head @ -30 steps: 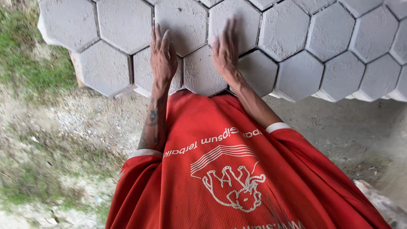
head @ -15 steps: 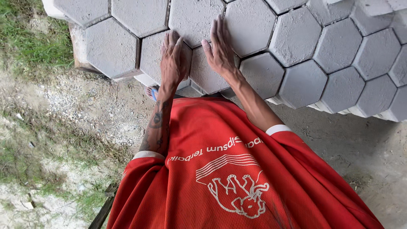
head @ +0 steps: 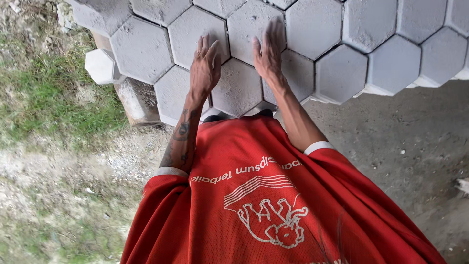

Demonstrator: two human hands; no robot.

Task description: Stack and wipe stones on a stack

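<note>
Left hand (head: 205,66) is laid flat and open, fingers extended, across the seam between two grey hexagonal concrete paving blocks. Right hand (head: 267,51) is likewise spread flat, palm down, nothing gripped. Between the two hands one grey hexagonal concrete block (head: 238,88) is seen at the near edge of the stack, touched on both sides. Blocks are packed edge to edge in a honeycomb layer (head: 342,73). One loose pale hexagonal block (head: 101,66) is seen left of the stack. Grass patch (head: 53,98) is seen further left, bare grey ground (head: 405,142) to the right. Red jersey (head: 264,205) fills the foreground.
</note>
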